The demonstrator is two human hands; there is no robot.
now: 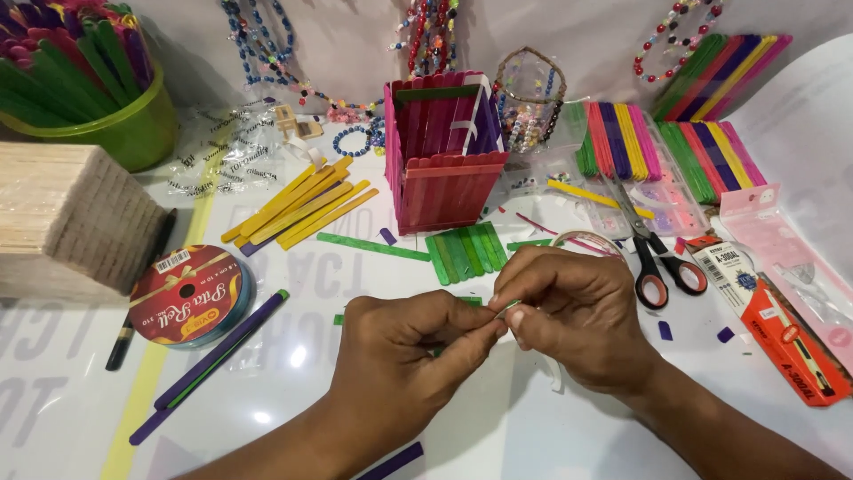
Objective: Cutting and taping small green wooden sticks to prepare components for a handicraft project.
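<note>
At centre of the white table, left hand and right hand meet, thumbs and forefingers pinched shut on a small green stick piece; most of it is hidden between the fingertips. Just behind stands a pink stick box, with green sticks laid flat before it. Scissors lie near the right hand; a ribbon spool sits well left.
</note>
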